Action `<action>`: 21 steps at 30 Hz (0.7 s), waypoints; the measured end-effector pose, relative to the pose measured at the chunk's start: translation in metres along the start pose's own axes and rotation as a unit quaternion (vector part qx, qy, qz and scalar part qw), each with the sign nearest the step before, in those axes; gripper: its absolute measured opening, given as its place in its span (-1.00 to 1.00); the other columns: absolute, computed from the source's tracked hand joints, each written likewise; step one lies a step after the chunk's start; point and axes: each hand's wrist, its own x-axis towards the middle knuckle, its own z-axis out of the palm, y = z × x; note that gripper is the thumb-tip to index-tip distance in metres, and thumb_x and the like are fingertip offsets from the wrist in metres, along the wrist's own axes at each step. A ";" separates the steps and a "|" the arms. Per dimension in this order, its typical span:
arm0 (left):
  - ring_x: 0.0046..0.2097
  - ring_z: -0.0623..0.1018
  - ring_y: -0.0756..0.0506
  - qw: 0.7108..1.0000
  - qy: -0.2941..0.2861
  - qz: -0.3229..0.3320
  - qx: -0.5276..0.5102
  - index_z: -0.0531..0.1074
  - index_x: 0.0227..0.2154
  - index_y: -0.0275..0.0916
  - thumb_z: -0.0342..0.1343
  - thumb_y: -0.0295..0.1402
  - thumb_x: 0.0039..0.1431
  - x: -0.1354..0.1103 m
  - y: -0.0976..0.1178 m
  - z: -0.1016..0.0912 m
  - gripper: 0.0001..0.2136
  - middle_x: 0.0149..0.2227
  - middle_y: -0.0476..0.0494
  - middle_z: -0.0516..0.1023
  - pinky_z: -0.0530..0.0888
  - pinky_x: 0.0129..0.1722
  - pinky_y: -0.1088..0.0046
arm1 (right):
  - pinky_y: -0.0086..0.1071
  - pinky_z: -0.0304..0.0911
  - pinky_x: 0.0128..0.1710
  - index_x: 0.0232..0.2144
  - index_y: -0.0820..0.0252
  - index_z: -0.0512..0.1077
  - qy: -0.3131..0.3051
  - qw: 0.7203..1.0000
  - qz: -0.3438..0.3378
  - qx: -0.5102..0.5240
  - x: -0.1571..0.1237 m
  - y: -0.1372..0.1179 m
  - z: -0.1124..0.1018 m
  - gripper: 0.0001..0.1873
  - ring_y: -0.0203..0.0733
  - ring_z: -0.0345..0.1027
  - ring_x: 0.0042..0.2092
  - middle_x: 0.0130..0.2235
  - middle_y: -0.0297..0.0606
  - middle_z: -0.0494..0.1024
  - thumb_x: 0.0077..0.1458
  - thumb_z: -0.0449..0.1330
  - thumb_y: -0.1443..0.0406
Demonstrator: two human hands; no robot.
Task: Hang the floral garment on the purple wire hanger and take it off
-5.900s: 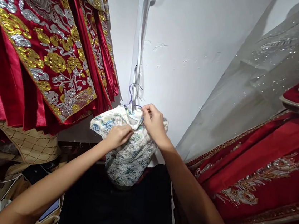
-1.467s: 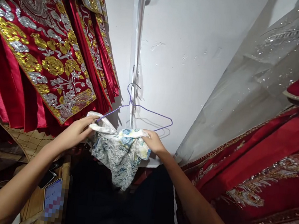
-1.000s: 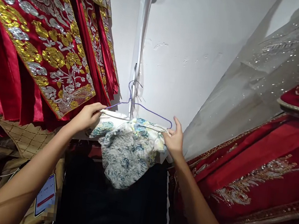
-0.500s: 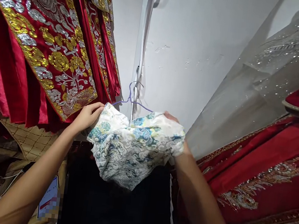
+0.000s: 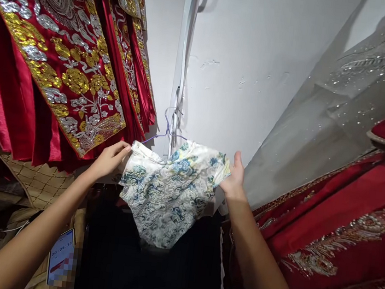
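Note:
A white garment with a blue and green floral print (image 5: 169,193) hangs in front of me over a thin purple wire hanger (image 5: 167,130), whose hook points up by the wall. My left hand (image 5: 109,159) pinches the garment's left shoulder edge. My right hand (image 5: 234,177) grips the right shoulder edge, thumb up, fingers tucked behind the cloth. Most of the hanger is hidden under the fabric.
Red robes with gold and silver embroidery (image 5: 60,55) hang at the left. A grey sequinned veil (image 5: 324,113) and red embroidered cloth (image 5: 336,226) fill the right. A white wall (image 5: 237,52) with a vertical strip (image 5: 185,46) is ahead. A phone (image 5: 61,255) lies lower left.
The garment came off the hanger's bare arms, then both hands spread it out and drew it back over the hanger. My right hand has moved out to the right shoulder edge.

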 end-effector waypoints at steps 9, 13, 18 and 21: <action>-0.44 0.36 -0.05 0.993 0.106 0.053 0.012 0.41 -0.39 -0.22 -0.11 -0.10 0.34 0.017 0.061 0.020 -0.65 -0.51 -0.02 0.37 0.25 -0.42 0.47 | -0.05 0.32 0.05 -0.08 0.23 0.54 -0.320 0.847 0.122 -0.406 -0.054 0.007 0.083 -0.34 0.07 0.47 -0.03 -0.15 -0.04 0.62 0.12 0.09 -0.18; -0.43 0.38 -0.05 0.985 0.091 0.080 -0.121 0.43 -0.40 -0.21 -0.21 -0.04 0.38 -0.013 0.101 0.049 -0.56 -0.50 -0.04 0.35 0.31 -0.41 0.44 | 0.03 0.08 0.25 0.31 0.08 0.15 -0.206 0.758 -0.092 -0.612 -0.053 0.061 0.070 -0.24 0.08 0.19 0.25 0.26 -0.07 0.32 0.08 0.23 0.19; -0.36 0.50 -0.09 0.943 0.010 0.019 -0.332 0.46 -0.36 -0.18 -0.34 0.02 0.38 -0.036 0.154 0.081 -0.46 -0.49 -0.12 0.45 0.46 -0.28 0.36 | 0.16 -0.30 0.36 0.39 0.24 -0.14 -0.129 0.625 -0.317 -0.701 -0.048 0.126 0.056 0.08 0.28 -0.31 0.40 0.38 0.06 -0.05 -0.10 0.28 0.23; -0.14 0.58 -0.16 0.911 -0.055 0.015 -0.408 0.46 -0.15 -0.19 0.00 0.01 0.28 -0.028 0.148 0.075 -0.63 -0.22 -0.22 0.58 0.50 -0.09 0.28 | 0.16 -0.07 0.28 0.35 0.17 -0.02 -0.053 0.620 -0.355 -0.698 -0.054 0.118 0.045 0.00 0.30 -0.01 0.27 0.20 0.06 0.19 -0.10 0.27 0.18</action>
